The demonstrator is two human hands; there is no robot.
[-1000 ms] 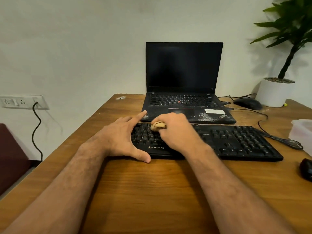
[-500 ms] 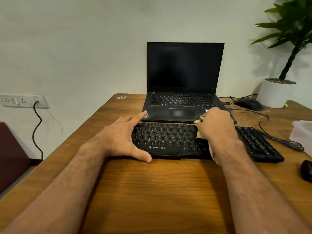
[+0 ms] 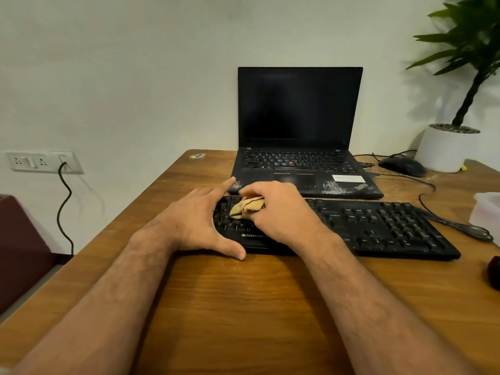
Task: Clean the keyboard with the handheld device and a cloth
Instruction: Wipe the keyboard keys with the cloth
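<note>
While the left hand (image 3: 198, 223) lies spread over the left end of the black full-size Zebronics keyboard (image 3: 378, 226), thumb along the near edge and forefinger straight out toward the far corner, the right hand (image 3: 281, 212) sits on the keys just beside it, fingers curled round a bunched tan cloth with a dark stripe (image 3: 246, 207). Cloth pressed onto the left-hand key block; only its left part shows past the knuckles. Left hand holds nothing: fingers straight and wide, bracing the keyboard.

Keyboard lies flat on the brown wooden table (image 3: 243, 307), long side across the view, its grey cable (image 3: 465, 228) trailing off the right end.

Just behind it, touching or nearly so, an open black ThinkPad laptop (image 3: 299, 109), screen dark, scuffs on the palm rest. Right of the laptop, a black mouse (image 3: 401, 165) with its lead, then a white round pot with a green leafy plant (image 3: 446, 147) at the far right corner.

At the right table edge, a translucent plastic box (image 3: 487, 212), partly cut off, and nearer, a small dark object (image 3: 494, 272), too cropped to identify. White wall socket strip (image 3: 40, 161) at left, black cord plugged in and hanging.
</note>
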